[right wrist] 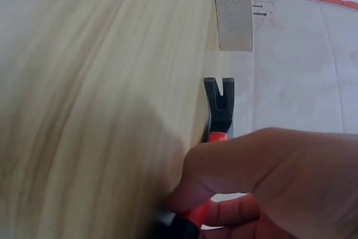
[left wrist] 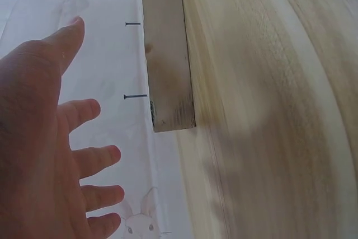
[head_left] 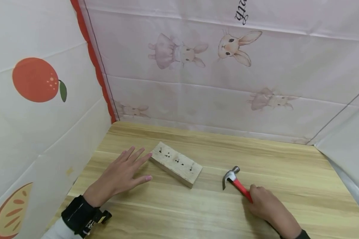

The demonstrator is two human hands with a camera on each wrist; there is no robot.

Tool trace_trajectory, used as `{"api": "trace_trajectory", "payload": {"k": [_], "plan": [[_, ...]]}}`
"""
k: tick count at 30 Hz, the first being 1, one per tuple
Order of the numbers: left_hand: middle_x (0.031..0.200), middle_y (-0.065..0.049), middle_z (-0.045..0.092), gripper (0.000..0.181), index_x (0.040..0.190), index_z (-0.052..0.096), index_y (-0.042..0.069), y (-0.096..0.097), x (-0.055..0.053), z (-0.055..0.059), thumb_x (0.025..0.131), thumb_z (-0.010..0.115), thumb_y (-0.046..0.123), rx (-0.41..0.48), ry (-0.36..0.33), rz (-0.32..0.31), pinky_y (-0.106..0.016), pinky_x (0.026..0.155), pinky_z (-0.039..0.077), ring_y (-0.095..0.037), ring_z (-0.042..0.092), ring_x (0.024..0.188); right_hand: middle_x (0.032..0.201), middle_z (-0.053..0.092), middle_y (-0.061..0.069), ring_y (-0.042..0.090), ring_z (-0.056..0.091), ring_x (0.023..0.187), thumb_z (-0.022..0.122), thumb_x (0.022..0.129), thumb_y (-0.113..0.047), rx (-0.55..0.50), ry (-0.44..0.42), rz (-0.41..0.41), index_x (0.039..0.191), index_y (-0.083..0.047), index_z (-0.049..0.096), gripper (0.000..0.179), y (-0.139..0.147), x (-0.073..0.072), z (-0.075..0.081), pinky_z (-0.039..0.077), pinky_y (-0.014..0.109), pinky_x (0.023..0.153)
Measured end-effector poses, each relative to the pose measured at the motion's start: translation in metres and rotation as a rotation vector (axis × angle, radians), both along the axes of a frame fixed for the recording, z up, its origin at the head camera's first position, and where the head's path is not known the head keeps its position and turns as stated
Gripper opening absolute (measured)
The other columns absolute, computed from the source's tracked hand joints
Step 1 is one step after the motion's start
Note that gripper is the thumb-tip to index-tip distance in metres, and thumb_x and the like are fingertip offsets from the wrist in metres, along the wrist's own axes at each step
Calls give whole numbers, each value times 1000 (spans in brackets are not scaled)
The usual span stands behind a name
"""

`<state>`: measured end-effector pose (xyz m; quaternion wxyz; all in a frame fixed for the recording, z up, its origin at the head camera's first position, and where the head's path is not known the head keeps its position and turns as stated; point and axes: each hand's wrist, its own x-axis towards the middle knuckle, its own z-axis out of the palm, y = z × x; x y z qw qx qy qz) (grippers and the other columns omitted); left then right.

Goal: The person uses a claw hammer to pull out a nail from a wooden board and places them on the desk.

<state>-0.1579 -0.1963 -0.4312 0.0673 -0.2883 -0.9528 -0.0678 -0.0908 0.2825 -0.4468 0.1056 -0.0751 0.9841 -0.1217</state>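
Note:
A wooden block [head_left: 176, 164] lies slantwise on the table, with nails standing out of its upper face and dark holes in it. In the left wrist view, three nails project from the block [left wrist: 166, 54]. My left hand [head_left: 121, 176] is spread out at the block's left end, fingers straight and holding nothing; whether a fingertip touches the wood I cannot tell. To the right, my right hand [head_left: 269, 205] grips the red handle of a claw hammer [head_left: 240, 189]. The hammer's head points toward the back, claw to the left, well apart from the block.
The wood-grain table [head_left: 209, 212] meets a pale cloth wall [head_left: 179, 99] printed with rabbits at the back. Another cloth wall [head_left: 48, 132] with fruit prints stands on the left, and a plain white cloth [head_left: 346, 146] hangs on the right.

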Motion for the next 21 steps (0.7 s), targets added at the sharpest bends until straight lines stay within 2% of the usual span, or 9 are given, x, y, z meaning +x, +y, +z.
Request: {"api": "trace_trajectory", "payload": {"k": [7,14,21], "plan": [[152,-10,30,77,150,25,30,-4,1,-3,88,38,74,24,24,-4,-53,112,15,-36,16,139,68,44,5,19,42,58,69,79,-9,16,53,17,82,-2,49,21,8,-2,-10,38,32,48],[153,-9,29,78,150,23,30,-3,1,-6,88,36,75,16,2,-9,-50,112,16,-35,16,139,70,45,9,19,43,55,58,85,-4,39,104,-9,85,0,45,14,14,-6,-24,40,32,45],[152,-11,30,78,150,26,26,1,-2,-5,89,37,73,-4,21,-36,-50,112,15,-37,17,138,58,45,6,14,40,45,67,83,-6,162,312,9,79,0,48,20,20,-5,-24,33,25,34]]}}
